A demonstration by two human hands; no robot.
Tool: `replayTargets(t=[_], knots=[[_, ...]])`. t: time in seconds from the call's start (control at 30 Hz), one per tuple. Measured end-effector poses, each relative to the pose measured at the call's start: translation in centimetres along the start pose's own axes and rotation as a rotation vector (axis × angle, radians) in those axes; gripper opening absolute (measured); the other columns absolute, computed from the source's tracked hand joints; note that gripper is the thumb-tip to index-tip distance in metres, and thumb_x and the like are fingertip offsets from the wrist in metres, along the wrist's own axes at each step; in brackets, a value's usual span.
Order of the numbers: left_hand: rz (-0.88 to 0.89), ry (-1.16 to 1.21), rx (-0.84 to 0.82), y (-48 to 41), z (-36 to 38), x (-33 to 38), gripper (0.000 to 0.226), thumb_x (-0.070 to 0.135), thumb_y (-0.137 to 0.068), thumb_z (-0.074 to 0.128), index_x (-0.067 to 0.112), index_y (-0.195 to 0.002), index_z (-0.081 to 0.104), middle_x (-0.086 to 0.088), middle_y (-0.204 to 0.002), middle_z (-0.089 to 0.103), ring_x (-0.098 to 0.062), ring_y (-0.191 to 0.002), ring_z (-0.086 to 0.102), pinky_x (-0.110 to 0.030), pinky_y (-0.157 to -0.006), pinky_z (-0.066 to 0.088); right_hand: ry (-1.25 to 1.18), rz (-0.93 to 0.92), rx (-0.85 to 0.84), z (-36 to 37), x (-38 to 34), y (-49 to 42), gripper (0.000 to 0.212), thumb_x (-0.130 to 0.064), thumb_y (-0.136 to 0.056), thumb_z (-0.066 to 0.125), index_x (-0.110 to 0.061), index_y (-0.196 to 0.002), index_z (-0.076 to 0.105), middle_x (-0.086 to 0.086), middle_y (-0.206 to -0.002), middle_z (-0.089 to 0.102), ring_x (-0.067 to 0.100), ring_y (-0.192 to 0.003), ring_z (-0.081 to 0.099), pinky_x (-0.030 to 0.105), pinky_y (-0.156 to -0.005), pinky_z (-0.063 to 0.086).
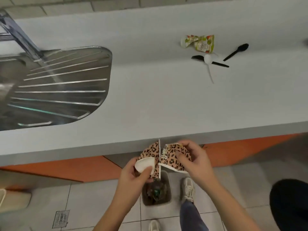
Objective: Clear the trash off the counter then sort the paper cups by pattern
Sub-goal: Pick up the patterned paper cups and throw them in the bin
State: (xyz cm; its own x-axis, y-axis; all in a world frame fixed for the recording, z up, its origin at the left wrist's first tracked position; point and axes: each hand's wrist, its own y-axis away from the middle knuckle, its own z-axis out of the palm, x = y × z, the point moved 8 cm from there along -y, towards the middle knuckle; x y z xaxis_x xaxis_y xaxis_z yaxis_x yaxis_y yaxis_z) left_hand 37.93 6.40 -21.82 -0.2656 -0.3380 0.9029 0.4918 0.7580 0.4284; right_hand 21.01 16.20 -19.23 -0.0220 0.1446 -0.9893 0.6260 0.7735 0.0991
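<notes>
Position of hands: both are held off the near edge of the bench (150, 97), above the tiled floor and apart from each other, each clamped on crushed leopard-print paper cup material.

Left hand (133, 174): fingers and thumb curled round the left cup piece (150, 152), with the thumb pressed on its white inner face. The print faces outward on the far side.

Right hand (195, 159): fingers curled over the right cup piece (171, 157), which is flattened, with its white rim edge pointing down and near. The two pieces meet along a white edge between the hands. It cannot be determined whether they are one torn cup or two separate cups.

Bin (169, 189): stands on the floor directly beneath the cup pieces, holding dark contents that are too blurred to identify.

Bench, far right: a crumpled green pouch (200, 43) lies farthest from the edge. Just near of it lies a black fork (220, 64), with a white spoon (208, 60) lying across its middle, bowl on the fork and handle pointing toward the near edge. A black spoon (236, 51) lies just right of these, apart from them.

Bench, left: a steel drainboard (58, 89) with raised ribs is set into the surface, and a tap (20, 34) rises at the far left corner.

Floor: a light shoe (188, 189) stands just right of the bin, and a metal floor drain (60, 219) sits at the near left.
</notes>
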Motion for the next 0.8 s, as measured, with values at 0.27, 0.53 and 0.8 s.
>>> replayTargets(t=[0.27, 0.53, 0.8], knots=[[-0.244, -0.591, 0.041, -5.9, -2.4, -16.7, 0.036, 0.007, -0.082, 0.059, 0.007, -0.117, 0.061, -0.006, -0.094, 0.066, -0.021, -0.081, 0.061, -0.030, -0.068, 0.054, 0.416, 0.363, 0.005, 4.2, 20.2, 1.3, 0.017, -0.012, -0.087, 0.063, -0.026, -0.095, 0.062, -0.009, -0.088, 0.068, 0.012, -0.086, 0.066, 0.021, -0.073, 0.050], [-0.378, -0.804, -0.036, -10.5, -1.7, -24.0, 0.058, 0.035, -0.082, 0.066, 0.017, -0.134, 0.048, -0.011, -0.126, 0.051, -0.027, -0.113, 0.056, -0.031, -0.092, 0.046, 0.737, 0.565, -0.119, 6.4, 29.8, 1.3, 0.060, -0.043, -0.090, 0.058, -0.021, -0.142, 0.037, 0.009, -0.134, 0.051, 0.031, -0.112, 0.059, 0.032, -0.090, 0.046], [0.066, -0.734, 0.000, -9.1, -0.5, -16.6, 0.026, 0.028, -0.088, 0.064, 0.020, -0.113, 0.063, 0.002, -0.116, 0.059, -0.006, -0.098, 0.058, -0.003, -0.076, 0.040, 0.625, 0.392, 0.018, 5.7, 24.3, 0.7, 0.045, -0.041, -0.095, 0.049, -0.022, -0.136, 0.045, 0.002, -0.140, 0.042, 0.020, -0.110, 0.060, 0.026, -0.086, 0.047]])
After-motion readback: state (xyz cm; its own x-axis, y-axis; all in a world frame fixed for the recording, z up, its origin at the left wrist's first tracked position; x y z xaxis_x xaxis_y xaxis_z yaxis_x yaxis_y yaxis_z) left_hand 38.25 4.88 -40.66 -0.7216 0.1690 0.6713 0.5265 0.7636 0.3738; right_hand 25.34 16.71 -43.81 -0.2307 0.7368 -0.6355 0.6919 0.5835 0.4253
